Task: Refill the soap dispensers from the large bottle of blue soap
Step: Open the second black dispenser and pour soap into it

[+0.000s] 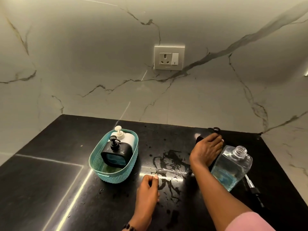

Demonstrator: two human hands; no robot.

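1. The left hand [148,189] hovers low over the near middle of the black countertop [50,189], fingers curled into a loose fist around nothing visible, a dark bead bracelet [129,228] at the wrist.
2. The right hand [205,151], in a pink sleeve [250,222], reaches farther right, fingers closed over a black soap dispenser [200,138] that it mostly hides.
3. Just right of that hand stands the large clear bottle [230,165], uncapped, with blue soap low inside.
4. A pump tube [252,189] lies on the counter beside the bottle.
5. Wet streaks [168,165] cover the counter between the hands.
6. Left, a teal basket [106,174] holds a black dispenser [115,155] with a white dispenser [124,135] behind it.
7. On the far marble wall [83,55] sits a socket plate [169,57].
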